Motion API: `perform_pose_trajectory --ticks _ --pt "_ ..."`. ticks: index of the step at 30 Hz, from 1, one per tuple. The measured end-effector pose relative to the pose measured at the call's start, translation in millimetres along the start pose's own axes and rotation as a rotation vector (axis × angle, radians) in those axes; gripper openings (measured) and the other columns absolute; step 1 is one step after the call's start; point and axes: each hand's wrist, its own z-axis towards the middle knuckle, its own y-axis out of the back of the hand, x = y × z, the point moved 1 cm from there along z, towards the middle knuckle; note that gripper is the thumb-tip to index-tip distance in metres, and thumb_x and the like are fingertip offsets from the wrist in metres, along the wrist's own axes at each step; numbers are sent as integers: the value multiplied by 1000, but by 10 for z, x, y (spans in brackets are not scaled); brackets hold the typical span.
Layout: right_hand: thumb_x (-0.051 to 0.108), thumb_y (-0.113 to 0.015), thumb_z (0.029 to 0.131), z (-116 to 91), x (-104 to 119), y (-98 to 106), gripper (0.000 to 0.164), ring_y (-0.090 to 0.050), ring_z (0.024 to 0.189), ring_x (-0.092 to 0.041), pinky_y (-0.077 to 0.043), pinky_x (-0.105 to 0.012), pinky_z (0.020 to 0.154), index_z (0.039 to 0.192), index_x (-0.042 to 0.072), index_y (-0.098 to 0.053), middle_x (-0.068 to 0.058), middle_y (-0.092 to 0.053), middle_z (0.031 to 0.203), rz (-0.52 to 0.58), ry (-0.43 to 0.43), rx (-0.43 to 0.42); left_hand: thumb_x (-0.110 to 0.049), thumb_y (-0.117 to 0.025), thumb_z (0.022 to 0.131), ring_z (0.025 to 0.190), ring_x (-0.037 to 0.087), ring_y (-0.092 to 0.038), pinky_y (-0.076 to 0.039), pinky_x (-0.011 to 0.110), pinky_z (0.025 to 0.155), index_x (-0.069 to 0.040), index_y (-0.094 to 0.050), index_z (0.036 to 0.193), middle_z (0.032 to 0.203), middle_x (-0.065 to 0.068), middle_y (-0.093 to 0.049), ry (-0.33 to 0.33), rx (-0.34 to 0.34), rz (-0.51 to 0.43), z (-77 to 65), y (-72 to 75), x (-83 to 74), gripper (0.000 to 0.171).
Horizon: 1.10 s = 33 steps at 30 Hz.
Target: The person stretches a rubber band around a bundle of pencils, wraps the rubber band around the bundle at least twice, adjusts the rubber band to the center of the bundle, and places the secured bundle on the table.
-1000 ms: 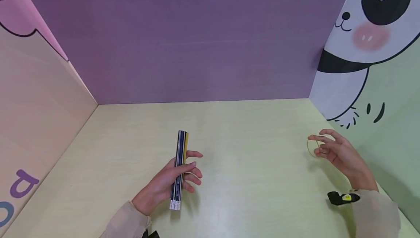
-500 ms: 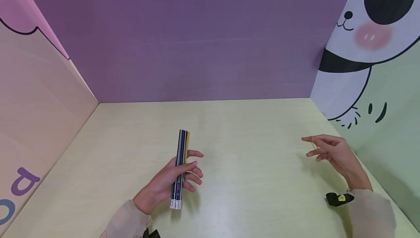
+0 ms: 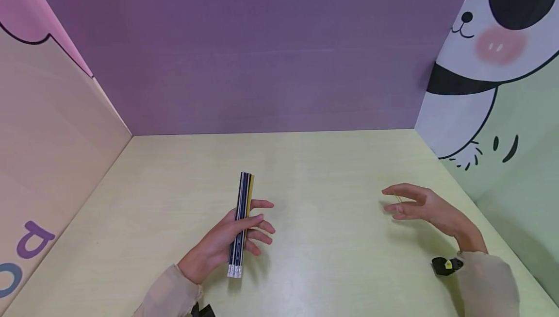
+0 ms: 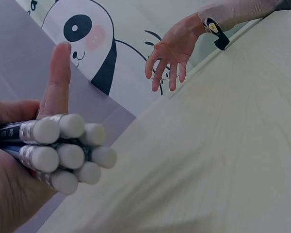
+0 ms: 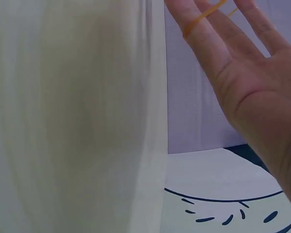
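My left hand [image 3: 222,237] grips a bundle of pencils [image 3: 243,195], its thumb laid across them and the other fingers spread behind. The bundle stands nearly upright, dark striped barrels with a yellow one along the right side. White erasers [image 4: 71,156] at the lower ends face the left wrist camera, several packed together. Over at the right, my right hand [image 3: 421,206] is raised above the table with fingers extended and spread. A thin yellow-orange rubber band [image 5: 202,19] loops loosely around those fingers. Part of the band is cut off by the right wrist view's top edge.
Both hands are over a pale wood-grain table [image 3: 323,258]. A purple panel [image 3: 271,55] closes the back. The left side has a pinkish wall [image 3: 57,127], and the right a green wall [image 3: 524,186] with a panda print.
My right hand has moved left toward the pencils, turning and spreading its fingers inside the rubber band. The left hand and its pencils have stayed almost still.
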Motion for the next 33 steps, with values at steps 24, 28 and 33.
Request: perform_pose_trajectory --ticks 24,28,33 --pt "33 -83 83 715 1035 -1089 57 -61 120 -15 -50 -39 102 134 36 -56 11 -57 136 -397 141 69 -14 -51 104 112 32 -67 -60 29 59 -11 -38 152 132 17 -63 49 114 -82 -22 -21 35 49" --pt "38 -84 81 896 1119 -1220 58 -61 121 -16 -49 -40 103 132 37 -57 14 -56 135 -414 156 87 -14 -50 105 111 33 -67 -59 28 59 -10 -37 152 131 17 -63 52 138 -67 -19 -35 47 49" --pt "43 -84 78 1109 1227 -1411 59 -59 121 -10 -49 -40 103 130 39 -57 18 -56 133 -430 184 102 -14 -50 105 111 33 -68 -59 28 58 -7 -35 152 131 16 -64 60 148 -51 -18 -37 78 50"
